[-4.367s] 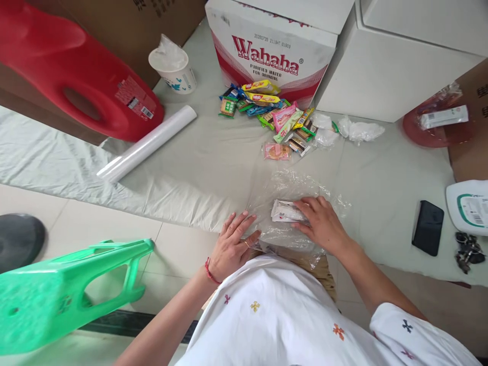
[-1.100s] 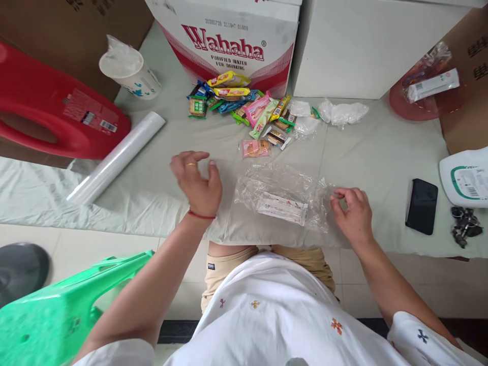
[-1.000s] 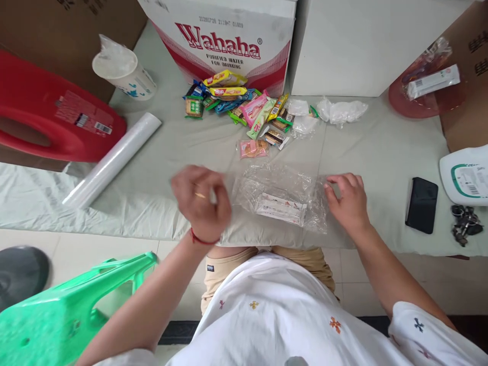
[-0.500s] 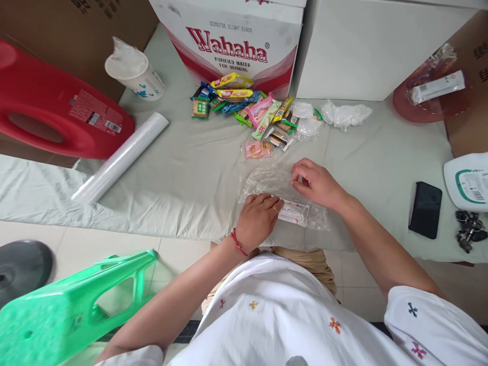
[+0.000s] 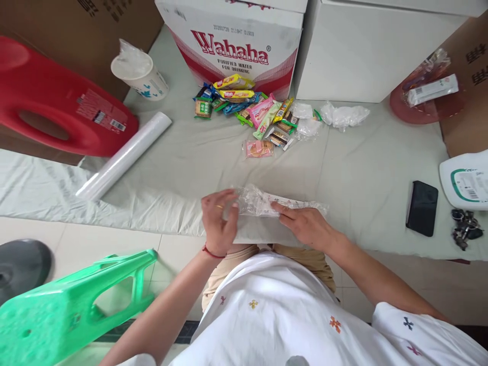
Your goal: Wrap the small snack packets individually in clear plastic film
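Note:
A crumpled clear plastic bag (image 5: 251,199) lies near the table's front edge, folded around a flat white packet (image 5: 282,200) with small print. My right hand (image 5: 307,223) holds the right part of this bundle, its index finger stretched over the packet and the other fingers curled below. At the bundle's left end is my left hand (image 5: 219,218), its thumb and fingers apart and fingertips close to the plastic. Whether they touch it I cannot tell. Beyond the bundle lies a pink-and-clear snack packet (image 5: 259,148).
Several wrapped snacks (image 5: 244,101) are heaped before a Wahaha carton (image 5: 236,51). Crumpled plastic bundles (image 5: 345,115) lie beside them. Left are a plastic film roll (image 5: 124,155), a paper cup (image 5: 143,81) and a red jug (image 5: 64,101); right, a phone (image 5: 422,208) and keys (image 5: 465,229).
The spread-out bag is now bunched and folded over the packet. My left hand has moved left off the packet; my right hand has come down onto the bundle.

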{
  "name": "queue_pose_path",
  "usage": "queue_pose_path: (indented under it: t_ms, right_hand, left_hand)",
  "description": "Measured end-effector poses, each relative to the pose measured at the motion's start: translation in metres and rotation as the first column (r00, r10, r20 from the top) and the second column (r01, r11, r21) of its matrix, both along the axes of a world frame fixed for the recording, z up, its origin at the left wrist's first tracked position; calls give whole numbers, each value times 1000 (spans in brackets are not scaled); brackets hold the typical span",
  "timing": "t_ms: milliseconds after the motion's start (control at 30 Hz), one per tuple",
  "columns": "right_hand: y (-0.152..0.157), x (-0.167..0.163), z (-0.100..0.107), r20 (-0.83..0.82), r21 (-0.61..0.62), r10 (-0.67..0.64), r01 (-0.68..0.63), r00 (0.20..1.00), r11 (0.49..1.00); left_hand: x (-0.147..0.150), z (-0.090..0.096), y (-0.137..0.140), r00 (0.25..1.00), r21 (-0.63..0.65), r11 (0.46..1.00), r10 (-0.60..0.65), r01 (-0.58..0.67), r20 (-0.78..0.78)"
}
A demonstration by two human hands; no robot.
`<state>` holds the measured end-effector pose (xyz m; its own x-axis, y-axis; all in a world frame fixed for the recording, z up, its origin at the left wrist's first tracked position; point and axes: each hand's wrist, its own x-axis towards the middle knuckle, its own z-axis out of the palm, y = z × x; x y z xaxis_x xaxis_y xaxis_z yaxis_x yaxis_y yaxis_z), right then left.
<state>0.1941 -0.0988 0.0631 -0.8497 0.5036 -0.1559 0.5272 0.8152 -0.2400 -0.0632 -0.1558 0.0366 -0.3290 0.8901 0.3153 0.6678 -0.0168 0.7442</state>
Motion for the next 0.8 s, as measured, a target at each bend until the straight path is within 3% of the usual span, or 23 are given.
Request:
queue_pose_path:
  t_ms: [67, 100, 200, 333, 433, 533, 600, 700, 733, 800]
  right_hand:
    - [0, -4, 6, 36, -19, 4, -3, 999, 1000]
    - [0, -6, 9, 51, -24, 1, 0, 999, 1000]
    - [1, -11, 16, 93, -25, -13, 16, 996, 1000]
    - [0, -14, 22, 144, -20, -8, 11, 990, 1000]
    - [0, -13, 22, 138, -1, 15, -15, 990, 1000]
    - [1, -10, 21, 140, 1, 6, -6, 990, 1000]
    - [1, -9, 19, 141, 6, -6, 5, 990, 1000]
    - [1, -7, 17, 129, 4, -4, 3, 992, 1000]
    - [1, -7, 16, 127, -9, 0, 2, 992, 1000]
    - [0, -7, 14, 121, -47, -6, 12, 993, 999]
  left_hand:
    - [-5, 4, 2, 966, -102, 978, 196, -181, 166]
    - [-5, 5, 5, 943, -158, 965, 241, -208, 231]
    - [8, 9, 20, 929, -273, 955, 203, -117, 309]
    - [25, 10, 42, 965, -396, 914, 179, -92, 189]
    - [19, 7, 50, 964, -437, 899, 143, -31, 224]
    - [-2, 2, 46, 855, -417, 902, 125, 114, 504]
    - [-20, 0, 38, 764, -390, 918, 199, 74, 614]
    - [-44, -1, 26, 684, -414, 906, 358, -90, 635]
    - [-48, 0, 23, 681, -430, 895, 389, -119, 620]
    - [-48, 3, 20, 769, -432, 898, 335, -85, 545]
